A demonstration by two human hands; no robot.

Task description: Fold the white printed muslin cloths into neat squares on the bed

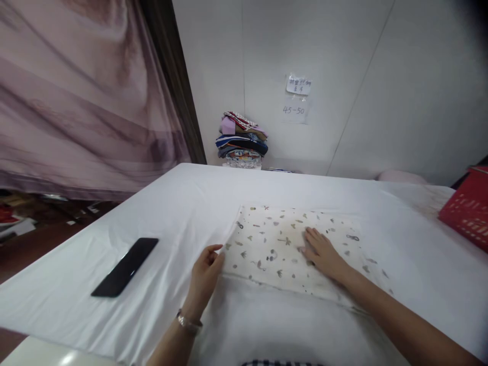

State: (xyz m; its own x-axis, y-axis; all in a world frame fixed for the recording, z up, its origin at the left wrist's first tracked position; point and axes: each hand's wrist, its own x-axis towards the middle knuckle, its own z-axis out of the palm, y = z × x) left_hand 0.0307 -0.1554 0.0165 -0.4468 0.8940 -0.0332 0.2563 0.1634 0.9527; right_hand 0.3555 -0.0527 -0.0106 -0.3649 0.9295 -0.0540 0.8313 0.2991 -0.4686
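Note:
A white cloth (274,249) printed with small plant-like and animal-like figures in muted colours lies spread on the white-covered table. At its left edge, my left hand (208,265) has curled fingers, with thumb and index finger closed on the cloth's border. A metal bracelet or watch band (188,324) circles that wrist. Flat on the upper right part of the cloth rests my right hand (322,254), palm down with its fingers stretched out, holding nothing.
The table cover (171,213) is wrinkled at the left, where a black phone (125,267) lies. A red basket (467,208) stands at the right edge. Behind the table are folded fabrics (242,140) and a wall with paper signs (298,85). A pink curtain (84,91) hangs at left.

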